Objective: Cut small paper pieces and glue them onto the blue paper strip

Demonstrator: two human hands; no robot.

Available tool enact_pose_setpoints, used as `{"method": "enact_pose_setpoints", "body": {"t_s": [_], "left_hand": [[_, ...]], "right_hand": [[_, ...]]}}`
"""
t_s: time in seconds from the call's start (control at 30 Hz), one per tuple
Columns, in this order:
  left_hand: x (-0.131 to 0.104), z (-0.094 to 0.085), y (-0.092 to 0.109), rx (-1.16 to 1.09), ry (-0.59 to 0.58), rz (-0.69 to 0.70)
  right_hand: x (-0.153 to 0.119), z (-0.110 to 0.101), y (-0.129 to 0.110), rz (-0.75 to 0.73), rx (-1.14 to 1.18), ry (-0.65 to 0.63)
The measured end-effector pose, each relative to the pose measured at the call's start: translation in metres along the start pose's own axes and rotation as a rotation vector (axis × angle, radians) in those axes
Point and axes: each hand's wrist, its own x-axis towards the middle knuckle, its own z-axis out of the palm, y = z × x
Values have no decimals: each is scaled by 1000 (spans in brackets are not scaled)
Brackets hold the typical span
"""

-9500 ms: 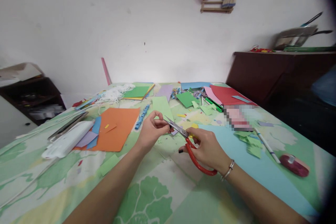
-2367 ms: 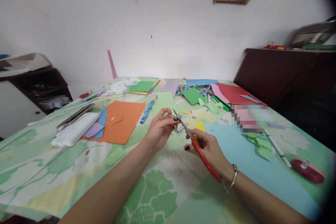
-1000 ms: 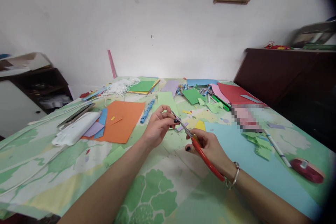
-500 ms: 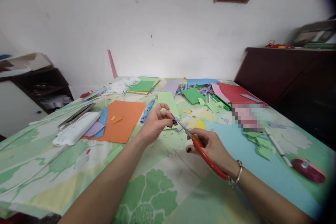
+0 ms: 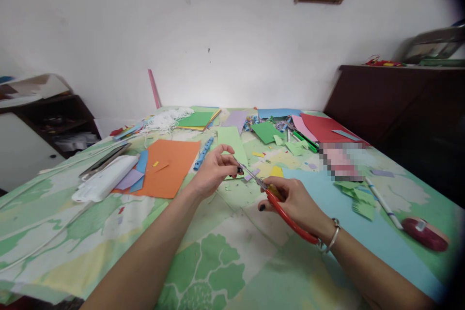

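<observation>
Red-handled scissors (image 5: 290, 220) are held in my right hand (image 5: 290, 198), their blades pointing up and left. The blade tips reach the fingers of my left hand (image 5: 217, 170), which are pinched together; whatever is between them is too small to make out. Beneath and behind the fingertips lies a light green paper strip (image 5: 232, 143). A small purple scrap (image 5: 252, 174) and a yellow scrap (image 5: 276, 171) lie near the blades. A large light blue sheet (image 5: 345, 223) extends under and beyond my right forearm.
An orange sheet (image 5: 169, 167), white power strip (image 5: 105, 179) and blue clip-like stick (image 5: 203, 153) lie left. Green paper (image 5: 268, 131), a red sheet (image 5: 327, 128), a white marker (image 5: 384, 203) and a dark red object (image 5: 424, 233) are right. White string (image 5: 167, 120) lies at the back.
The view has shifted very slightly. My hands and the scissors keep nearly the same pose, with the scissor handles a little lower and farther right.
</observation>
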Motion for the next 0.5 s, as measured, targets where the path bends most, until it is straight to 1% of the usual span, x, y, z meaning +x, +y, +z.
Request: {"method": "enact_pose_setpoints", "body": {"t_s": [0.17,0.27,0.33,0.37,0.4,0.47,0.5], "left_hand": [[1,-2,-2,43,6,-31],[1,-2,-3,56,4,-43],[0,0,-2,58,-11,-48],[-1,1,-1,65,-21,-53],[-1,2,-1,76,-33,-60],[-2,6,0,98,-53,-81],[-2,8,-1,104,-59,-92]], "right_hand": [[1,-8,0,-2,-187,12],[6,-16,5,33,-311,109],[10,-25,13,116,-442,203],[12,-30,18,186,-519,230],[14,-35,24,266,-596,241],[17,-44,37,426,-710,209],[18,-48,44,466,-729,192]]}}
